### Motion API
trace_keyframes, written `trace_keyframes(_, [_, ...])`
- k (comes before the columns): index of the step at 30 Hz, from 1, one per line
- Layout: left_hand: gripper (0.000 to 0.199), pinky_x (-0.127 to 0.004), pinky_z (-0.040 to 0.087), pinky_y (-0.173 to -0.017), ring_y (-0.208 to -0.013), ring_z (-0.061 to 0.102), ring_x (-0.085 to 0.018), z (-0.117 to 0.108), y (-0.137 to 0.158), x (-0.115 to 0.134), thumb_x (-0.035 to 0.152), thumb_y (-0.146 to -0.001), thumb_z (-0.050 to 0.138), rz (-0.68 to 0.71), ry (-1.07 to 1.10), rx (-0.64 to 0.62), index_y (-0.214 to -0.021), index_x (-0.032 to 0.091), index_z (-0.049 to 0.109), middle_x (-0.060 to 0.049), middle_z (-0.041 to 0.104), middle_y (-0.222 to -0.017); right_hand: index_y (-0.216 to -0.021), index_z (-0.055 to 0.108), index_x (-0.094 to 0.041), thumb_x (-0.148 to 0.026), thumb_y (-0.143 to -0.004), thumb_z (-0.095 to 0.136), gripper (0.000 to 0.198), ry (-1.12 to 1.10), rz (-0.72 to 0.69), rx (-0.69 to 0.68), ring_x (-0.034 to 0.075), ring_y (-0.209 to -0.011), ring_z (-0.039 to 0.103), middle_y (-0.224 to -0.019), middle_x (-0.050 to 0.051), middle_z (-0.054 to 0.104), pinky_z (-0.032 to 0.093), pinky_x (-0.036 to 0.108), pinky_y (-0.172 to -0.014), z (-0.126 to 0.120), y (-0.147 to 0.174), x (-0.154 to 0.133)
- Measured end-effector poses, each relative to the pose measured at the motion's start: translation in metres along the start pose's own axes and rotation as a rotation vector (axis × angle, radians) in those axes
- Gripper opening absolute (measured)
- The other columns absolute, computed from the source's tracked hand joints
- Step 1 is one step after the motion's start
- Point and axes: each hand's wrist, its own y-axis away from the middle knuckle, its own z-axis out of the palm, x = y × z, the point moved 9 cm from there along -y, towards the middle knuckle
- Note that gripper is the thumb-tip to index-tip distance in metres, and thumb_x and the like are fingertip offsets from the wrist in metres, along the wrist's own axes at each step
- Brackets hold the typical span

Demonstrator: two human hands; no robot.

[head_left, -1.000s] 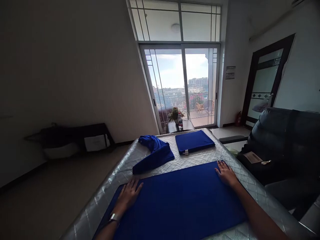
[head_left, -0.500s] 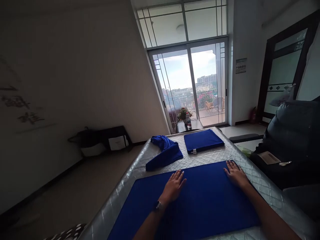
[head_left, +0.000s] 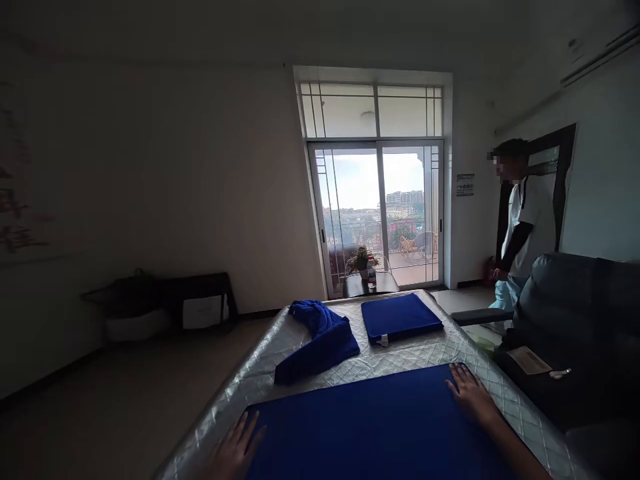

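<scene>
A flat blue cloth [head_left: 370, 427] is spread over the near part of the table, its bottom cut off by the view. On the cloth's far left corner rests my left hand [head_left: 233, 448], fingers spread and a bit blurred. My right hand [head_left: 471, 393] lies flat with fingers stretched at the far right corner. Neither hand grips anything. Beyond the cloth, a crumpled blue cloth [head_left: 320, 343] lies to the left. To its right sits a neatly folded blue cloth [head_left: 403, 317] with a small white tag [head_left: 384, 340] at its front edge.
A silvery quilted cover [head_left: 300, 393] lies over the table. Behind its far end stands a small dark table [head_left: 356, 287] with a potted plant and a bottle. A dark sofa [head_left: 590, 320] is on the right, with a person [head_left: 530, 227] standing behind it.
My left hand has slid left from the cloth's middle to its far left corner. My right hand stays at the right corner. The view has tilted up, and a person now appears at right.
</scene>
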Motion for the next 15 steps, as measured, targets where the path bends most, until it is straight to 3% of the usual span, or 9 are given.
trace_keyframes(4, [0.070,-0.050,0.033,-0.119,-0.150,0.026,-0.028,-0.004,0.009,-0.004,0.003,-0.087,0.045,0.039,-0.132,0.010,-0.148,0.038,0.044,-0.002,0.030,-0.161,-0.159,0.028,-0.015,-0.048,-0.098,0.025,0.070,0.038,0.048,0.007,0.024,-0.154,0.018,-0.166,0.008,0.023,0.016,0.046,-0.125,-0.018,0.008,-0.007])
trace_keyframes(7, [0.077,-0.051,0.034,-0.118,-0.149,0.025,-0.030,-0.013,0.012,0.004,-0.003,-0.083,0.044,0.029,-0.185,-0.019,-0.148,0.039,0.044,-0.004,0.030,-0.161,-0.153,0.039,-0.005,-0.031,-0.097,0.029,0.063,0.082,0.052,0.075,0.030,-0.152,0.023,-0.160,0.018,0.033,0.013,0.051,-0.125,-0.043,0.021,-0.037])
trace_keyframes(10, [0.078,-0.052,0.035,-0.117,-0.148,0.026,-0.031,-0.015,0.012,0.008,-0.005,-0.081,0.042,0.031,-0.179,-0.026,-0.146,0.038,0.047,-0.005,0.031,-0.160,-0.152,0.042,-0.004,-0.024,-0.096,0.028,0.061,0.076,-0.081,0.071,0.028,-0.151,0.026,-0.159,0.017,0.034,0.015,0.047,-0.126,-0.049,0.047,-0.106])
trace_keyframes(15, [0.072,-0.052,0.035,-0.118,-0.149,0.029,-0.031,-0.011,0.013,0.005,0.001,-0.081,0.044,0.044,-0.123,0.027,-0.144,0.034,0.053,-0.005,0.034,-0.159,-0.158,0.032,-0.015,-0.053,-0.101,0.029,0.068,-0.192,-0.533,-0.055,0.027,-0.153,0.021,-0.163,0.007,0.024,0.019,0.047,-0.125,-0.011,0.114,-0.244])
